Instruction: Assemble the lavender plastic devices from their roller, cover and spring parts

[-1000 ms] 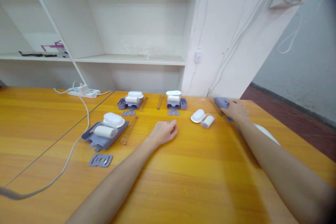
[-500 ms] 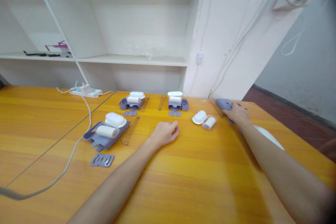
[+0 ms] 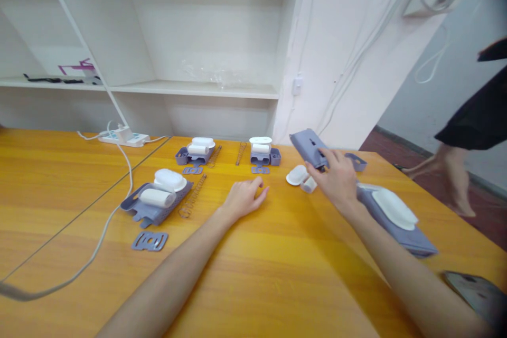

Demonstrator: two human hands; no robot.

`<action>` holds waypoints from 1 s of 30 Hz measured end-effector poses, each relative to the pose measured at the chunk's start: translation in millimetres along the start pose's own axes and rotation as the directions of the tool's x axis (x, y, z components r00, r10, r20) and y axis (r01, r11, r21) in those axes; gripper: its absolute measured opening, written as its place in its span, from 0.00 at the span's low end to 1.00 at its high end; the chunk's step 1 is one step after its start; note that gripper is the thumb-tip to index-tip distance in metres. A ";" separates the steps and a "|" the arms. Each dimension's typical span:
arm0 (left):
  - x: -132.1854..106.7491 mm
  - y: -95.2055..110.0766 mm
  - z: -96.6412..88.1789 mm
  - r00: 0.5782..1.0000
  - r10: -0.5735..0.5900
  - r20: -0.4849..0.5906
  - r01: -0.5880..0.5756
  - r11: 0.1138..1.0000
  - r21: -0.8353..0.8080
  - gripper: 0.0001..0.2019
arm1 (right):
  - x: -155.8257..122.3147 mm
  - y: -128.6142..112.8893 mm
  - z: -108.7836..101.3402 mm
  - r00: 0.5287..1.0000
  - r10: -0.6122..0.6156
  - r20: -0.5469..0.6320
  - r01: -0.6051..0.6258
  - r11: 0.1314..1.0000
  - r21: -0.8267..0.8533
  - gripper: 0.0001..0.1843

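While our right hand [image 3: 336, 177] pinches the near end of a purple-grey plastic case [image 3: 308, 147] between thumb and fingers, the case hangs tilted at three o'clock from the middle of the view, seemingly clear of the wooden table [image 3: 253, 280]; just beneath it, toward seven o'clock, sit a white oval dish [image 3: 296, 175] and a white roll [image 3: 309, 185], the roll partly hidden by the hand; our left hand [image 3: 242, 198] lies at six o'clock, apparently empty, its fingers loosely curled together and the thumb standing apart; at nine o'clock from it lies a wire coil spring [image 3: 193, 198]. Since we hold the case by one end, we judge that the far end could dip; a firm, light pinch and a steady wrist would suit it, without squeezing walls that look thin; we would do well to carry it high enough to miss the dish and roll, and the free left hand could steady the far end. As for writing, we can read none; the case shows a small dark slot but no legible brand; the power strip [image 3: 137, 140] at nine o'clock and the apparent smartphone [image 3: 481, 296] at four o'clock give us no readable label.
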State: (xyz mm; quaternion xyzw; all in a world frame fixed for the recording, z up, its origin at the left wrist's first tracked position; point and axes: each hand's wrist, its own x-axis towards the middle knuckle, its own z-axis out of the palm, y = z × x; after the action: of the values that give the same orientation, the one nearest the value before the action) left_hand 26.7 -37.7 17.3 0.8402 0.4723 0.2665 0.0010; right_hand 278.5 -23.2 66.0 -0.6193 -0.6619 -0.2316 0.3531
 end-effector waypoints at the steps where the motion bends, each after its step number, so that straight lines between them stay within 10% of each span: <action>1: 0.3 -0.3 -0.6 0.999 -0.027 -0.022 0.025 0.998 -0.053 0.14 | -10.8 -16.1 -5.7 0.999 -0.044 0.011 0.044 0.998 0.045 0.25; 6: 3.0 -4.8 -3.4 0.983 -0.165 -0.084 0.131 0.939 -0.318 0.19 | -58.8 -70.1 -16.1 0.967 -0.191 0.166 0.164 0.972 0.166 0.24; 19: 7.3 19.2 12.2 0.878 -0.471 0.081 0.468 0.813 -0.345 0.24 | -99.6 -95.1 -13.8 0.946 -0.114 0.304 0.061 0.982 0.179 0.28; 30: 15.8 -11.5 -0.1 0.974 -0.152 0.171 0.216 0.855 -0.471 0.15 | -107.8 -95.0 -22.6 0.871 -0.406 0.275 0.228 0.832 0.505 0.24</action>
State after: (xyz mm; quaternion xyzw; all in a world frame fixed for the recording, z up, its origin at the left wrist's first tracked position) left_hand 24.0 -18.8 21.6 0.7791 0.4672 0.3210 0.2679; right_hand 187.4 -122.7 11.7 -0.4298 -0.8470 -0.0043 0.3127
